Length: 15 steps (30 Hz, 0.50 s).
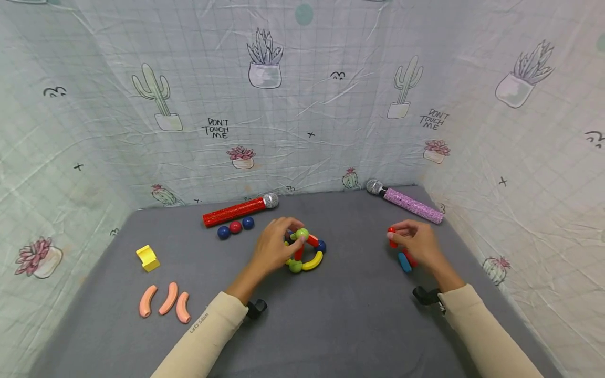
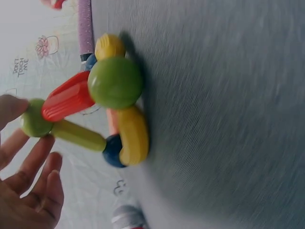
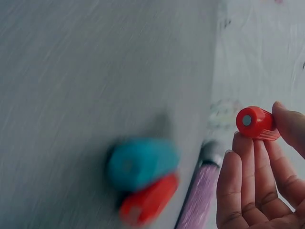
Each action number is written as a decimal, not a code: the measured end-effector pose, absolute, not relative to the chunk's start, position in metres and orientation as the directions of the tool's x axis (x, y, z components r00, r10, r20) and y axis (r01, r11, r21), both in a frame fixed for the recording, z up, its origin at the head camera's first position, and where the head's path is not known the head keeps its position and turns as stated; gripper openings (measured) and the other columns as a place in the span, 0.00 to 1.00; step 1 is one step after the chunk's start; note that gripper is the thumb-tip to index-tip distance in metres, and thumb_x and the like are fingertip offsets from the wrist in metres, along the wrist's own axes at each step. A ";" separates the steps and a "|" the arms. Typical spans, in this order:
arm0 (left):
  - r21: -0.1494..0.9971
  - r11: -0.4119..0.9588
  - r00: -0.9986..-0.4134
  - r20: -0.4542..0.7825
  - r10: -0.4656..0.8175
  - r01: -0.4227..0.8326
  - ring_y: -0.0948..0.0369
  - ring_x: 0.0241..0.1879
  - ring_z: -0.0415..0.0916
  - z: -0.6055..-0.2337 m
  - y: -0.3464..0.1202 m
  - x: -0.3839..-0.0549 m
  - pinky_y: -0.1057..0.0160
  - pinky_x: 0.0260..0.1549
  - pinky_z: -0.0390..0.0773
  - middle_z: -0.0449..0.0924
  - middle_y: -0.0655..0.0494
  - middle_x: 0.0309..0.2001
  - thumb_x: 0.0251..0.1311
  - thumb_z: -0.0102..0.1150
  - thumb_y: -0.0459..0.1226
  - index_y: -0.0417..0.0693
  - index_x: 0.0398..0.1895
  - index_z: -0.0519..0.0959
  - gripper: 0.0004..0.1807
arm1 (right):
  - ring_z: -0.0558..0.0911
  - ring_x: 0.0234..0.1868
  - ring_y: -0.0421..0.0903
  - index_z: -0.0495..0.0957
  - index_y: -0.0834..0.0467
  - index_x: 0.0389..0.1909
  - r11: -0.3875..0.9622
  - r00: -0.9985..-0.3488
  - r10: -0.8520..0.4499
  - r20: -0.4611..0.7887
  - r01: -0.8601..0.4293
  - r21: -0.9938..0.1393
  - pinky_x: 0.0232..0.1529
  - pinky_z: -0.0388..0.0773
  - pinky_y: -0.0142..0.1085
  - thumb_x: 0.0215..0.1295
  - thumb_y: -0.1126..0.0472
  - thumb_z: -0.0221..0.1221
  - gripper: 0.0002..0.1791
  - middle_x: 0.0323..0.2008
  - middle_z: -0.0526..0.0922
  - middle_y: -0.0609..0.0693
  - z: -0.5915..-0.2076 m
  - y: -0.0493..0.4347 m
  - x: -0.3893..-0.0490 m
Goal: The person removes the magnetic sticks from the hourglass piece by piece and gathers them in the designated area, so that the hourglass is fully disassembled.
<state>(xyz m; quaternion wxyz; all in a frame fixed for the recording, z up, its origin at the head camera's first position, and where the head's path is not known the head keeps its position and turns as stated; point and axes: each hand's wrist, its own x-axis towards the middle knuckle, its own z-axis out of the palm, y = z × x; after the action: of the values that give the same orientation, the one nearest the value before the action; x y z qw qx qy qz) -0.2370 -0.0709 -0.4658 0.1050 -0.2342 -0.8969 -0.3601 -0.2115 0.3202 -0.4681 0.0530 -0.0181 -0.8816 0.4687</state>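
My left hand (image 1: 275, 242) pinches the green ball (image 2: 35, 117) on top of a small frame built of magnetic balls and rods. Red rods (image 2: 70, 98) and a yellow-green rod (image 2: 78, 136) slope down from that ball. At the base sit another green ball (image 2: 116, 83), a blue ball (image 1: 321, 245) and curved yellow rods (image 1: 312, 261). Part of the frame is hidden behind my left fingers. Held between the thumb and fingertips of my right hand (image 1: 420, 242) is a red rod (image 3: 257, 123), its metal end showing. Below that hand lie a blue rod (image 1: 404, 262) and a second red rod (image 3: 148, 200).
A red microphone (image 1: 236, 211) lies at the back, with two blue balls and a red ball (image 1: 235, 227) before it. Back right is a purple microphone (image 1: 411, 203). A yellow block (image 1: 148, 258) and three pink curved rods (image 1: 168, 298) lie left. Patterned cloth (image 1: 302, 105) walls the table.
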 end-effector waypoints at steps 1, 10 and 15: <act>0.572 0.642 -0.860 0.349 0.371 0.510 0.53 0.47 0.81 -0.463 -0.072 -0.238 0.56 0.45 0.79 0.86 0.58 0.48 0.67 0.72 0.45 0.56 0.53 0.85 0.14 | 0.86 0.32 0.35 0.85 0.67 0.52 0.572 -0.994 0.086 0.071 -0.009 -0.820 0.34 0.85 0.33 0.70 0.57 0.71 0.18 0.40 0.90 0.61 -0.469 0.327 -0.210; 0.290 0.713 -0.769 0.274 0.578 0.639 0.57 0.46 0.76 -0.443 -0.074 -0.242 0.55 0.43 0.81 0.82 0.55 0.49 0.65 0.72 0.40 0.56 0.59 0.85 0.20 | 0.85 0.31 0.38 0.87 0.67 0.50 0.686 -0.995 0.098 0.019 0.054 -0.725 0.31 0.78 0.33 0.70 0.55 0.71 0.19 0.37 0.92 0.59 -0.478 0.367 -0.199; 0.215 0.704 -0.736 0.204 0.645 0.677 0.60 0.39 0.70 -0.435 -0.071 -0.244 0.61 0.35 0.76 0.78 0.56 0.43 0.67 0.71 0.38 0.58 0.61 0.85 0.20 | 0.82 0.32 0.41 0.88 0.66 0.49 0.746 -0.995 0.095 -0.026 0.089 -0.660 0.32 0.75 0.35 0.69 0.55 0.71 0.18 0.35 0.92 0.56 -0.484 0.376 -0.196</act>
<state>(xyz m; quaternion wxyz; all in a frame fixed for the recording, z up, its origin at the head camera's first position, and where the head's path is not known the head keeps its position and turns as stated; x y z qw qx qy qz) -0.2441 -0.0706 -0.4354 0.0569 -0.3588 -0.9213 -0.1387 -0.1962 0.3762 -0.4841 0.0044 -0.0492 -0.9343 0.3531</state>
